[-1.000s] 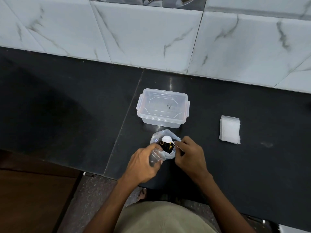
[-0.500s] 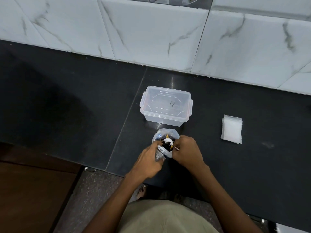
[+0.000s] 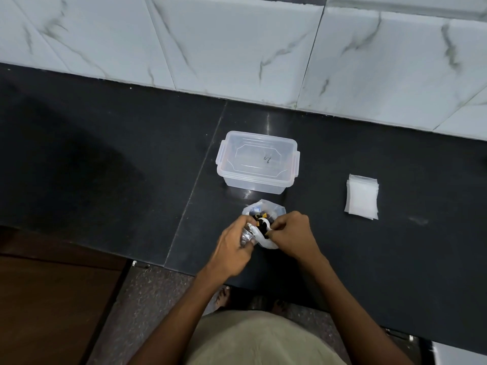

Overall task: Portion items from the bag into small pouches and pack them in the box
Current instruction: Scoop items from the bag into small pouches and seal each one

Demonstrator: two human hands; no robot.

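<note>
Head view, lower centre: my hands point(image 3: 263, 234) have closed together on the crinkled clear plastic bag point(image 3: 264, 209) — white spoon point(image 3: 262, 225) now buried, scooping underway.

Bag point(image 3: 266, 206) before box point(image 3: 257, 162); pouches point(image 3: 362, 197) right.

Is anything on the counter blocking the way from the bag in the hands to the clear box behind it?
Nothing visible does. The crinkled clear plastic bag sits just in front of the lidded clear plastic box, with only bare black counter between them. The lid is on, though.

Black counter point(image 3: 105, 159): box point(image 3: 257, 164), bag point(image 3: 263, 206), pouches point(image 3: 361, 197).
</note>
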